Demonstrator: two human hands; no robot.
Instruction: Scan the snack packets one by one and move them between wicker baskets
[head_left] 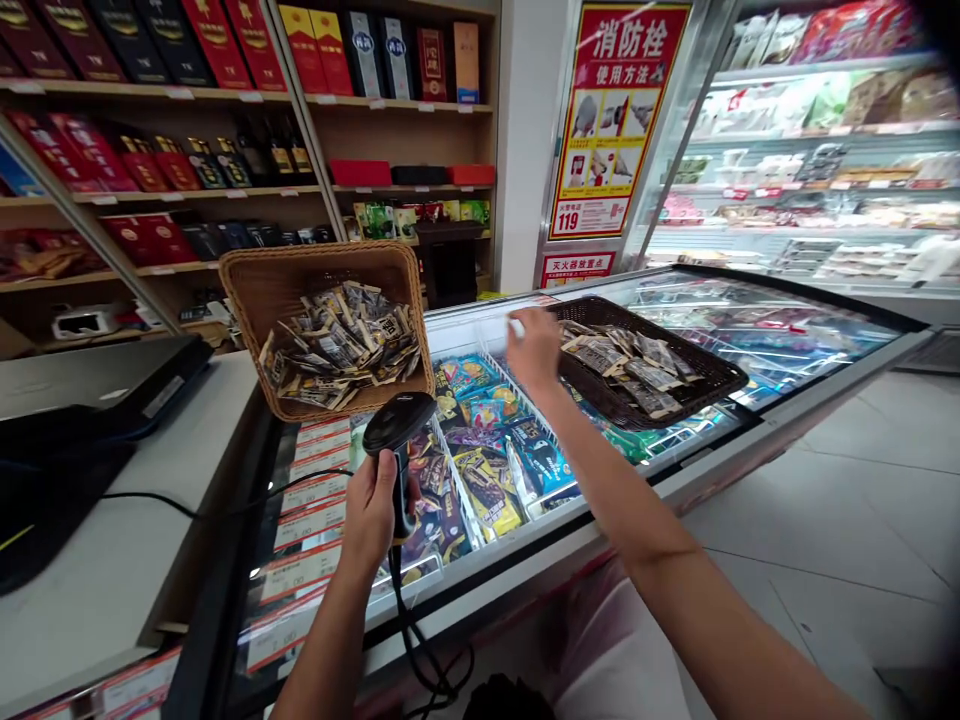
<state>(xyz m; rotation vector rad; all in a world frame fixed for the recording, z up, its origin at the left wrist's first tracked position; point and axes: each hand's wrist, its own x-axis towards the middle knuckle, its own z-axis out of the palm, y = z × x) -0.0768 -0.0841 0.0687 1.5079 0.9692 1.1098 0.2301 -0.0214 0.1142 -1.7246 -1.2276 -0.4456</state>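
My left hand (369, 508) is wrapped round the grip of a black barcode scanner (399, 422), held upright over the freezer front, its cable hanging down. My right hand (534, 350) is raised over the freezer, just left of a dark brown woven basket (712, 378). Its fingers curl together around a small white spot; whether that is an object is unclear. Several small wrapped packets (637, 360) lie in the dark basket. To the left, a tan wicker basket (324, 260) stands tilted toward me, with many similar packets (352, 340) inside.
The chest freezer (667, 505) holds colourful ice cream packs (487, 480) between white wire dividers (457, 480). Price labels (296, 570) line its left side. A white counter (150, 530) with black equipment is at left. Shelves of boxes (367, 55) and a lit refrigerated display (810, 150) stand behind.
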